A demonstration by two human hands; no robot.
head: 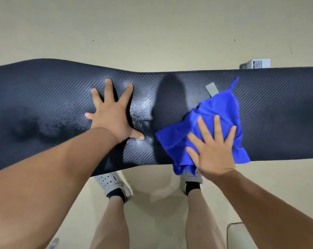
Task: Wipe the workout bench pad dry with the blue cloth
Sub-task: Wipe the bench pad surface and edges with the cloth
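Counter pad (44, 90) cut off at left and right frame edges; full length not seen. Right hand (212, 150) covers part of blue cloth (216, 108). Cloth hides toe of one shoe (191, 178). Box (256, 64) behind pad mostly hidden; label too small to read.

The bench pad (278, 114) lies bare to the right of the blue cloth (211, 119), open for a sweep. To the cloth's left, a short dark strip separates it from the left hand (114, 114), which is spread flat and blocking the wet patch. Past that hand, the pad's left end is unobstructed. A grey tag (211, 89) sits just above the cloth.
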